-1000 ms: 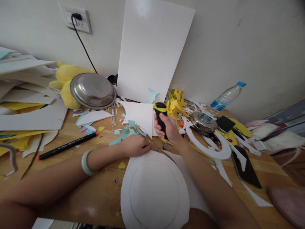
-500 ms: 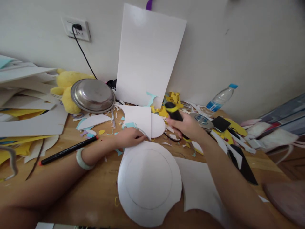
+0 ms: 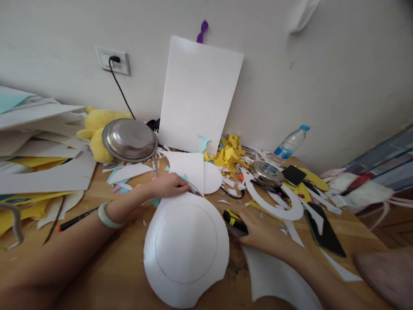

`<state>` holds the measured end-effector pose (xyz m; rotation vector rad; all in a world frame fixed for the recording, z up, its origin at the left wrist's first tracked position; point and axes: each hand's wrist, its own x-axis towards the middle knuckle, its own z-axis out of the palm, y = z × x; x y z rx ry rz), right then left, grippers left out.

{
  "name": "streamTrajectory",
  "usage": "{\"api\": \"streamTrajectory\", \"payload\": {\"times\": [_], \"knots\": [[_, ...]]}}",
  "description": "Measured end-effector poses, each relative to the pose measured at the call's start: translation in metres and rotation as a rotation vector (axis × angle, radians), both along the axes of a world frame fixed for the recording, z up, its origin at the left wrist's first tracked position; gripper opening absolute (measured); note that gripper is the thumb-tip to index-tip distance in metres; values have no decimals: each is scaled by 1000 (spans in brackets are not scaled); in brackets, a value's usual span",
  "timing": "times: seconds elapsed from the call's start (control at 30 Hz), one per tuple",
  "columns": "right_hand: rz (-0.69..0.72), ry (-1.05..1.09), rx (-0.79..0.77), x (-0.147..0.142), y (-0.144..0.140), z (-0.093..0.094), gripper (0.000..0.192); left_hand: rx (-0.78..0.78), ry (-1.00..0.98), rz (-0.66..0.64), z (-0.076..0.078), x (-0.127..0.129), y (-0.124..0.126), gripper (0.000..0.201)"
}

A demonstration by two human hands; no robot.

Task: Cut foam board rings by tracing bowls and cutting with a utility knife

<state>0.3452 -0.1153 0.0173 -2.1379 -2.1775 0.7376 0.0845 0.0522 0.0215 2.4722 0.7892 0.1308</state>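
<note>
A white board point(image 3: 186, 241) cut into a rough disc, with a pencilled circle inside its edge, lies in front of me. My left hand point(image 3: 171, 185), with a pale bangle point(image 3: 109, 216) at the wrist, has its fingers curled at the disc's upper left edge. In my right hand point(image 3: 258, 230) is a black and yellow utility knife point(image 3: 235, 221), just right of the disc; its blade is hard to make out. Below that hand lies a white offcut point(image 3: 274, 275) with curved edges.
Scraps and a white ring point(image 3: 292, 206) litter the wooden table. A metal bowl point(image 3: 130, 140), plush toy point(image 3: 102, 148), metal tin point(image 3: 267, 173) and bottle point(image 3: 292, 142) stand behind. A tall white board point(image 3: 200, 94) leans on the wall; stacked sheets point(image 3: 41, 176) lie left.
My right hand has come down towards me with the utility knife, from over the scraps to the disc's right side. The disc sits slightly further left in view; my left hand stays at its upper edge.
</note>
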Motion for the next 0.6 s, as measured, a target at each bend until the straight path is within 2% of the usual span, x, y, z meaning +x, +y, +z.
{"api": "streamTrajectory", "payload": {"times": [0.13,0.23,0.33,0.43,0.53,0.6], "knots": [[51,25,20,-4,-1,5,56,-54,-37,79,2,-1,0,46],[20,45,41,7,7,21,53,-106,-86,135,4,0,-2,45],[-91,12,125,29,25,43,48,-176,-145,177,4,1,-4,46],[-246,-50,285,56,50,61,55,-266,-211,224,3,1,-2,47],[-358,-78,403,81,73,72,60,-377,-274,238,2,-1,1,50],[-446,-57,421,93,84,77,59,-472,-302,213,2,-3,3,49]]}}
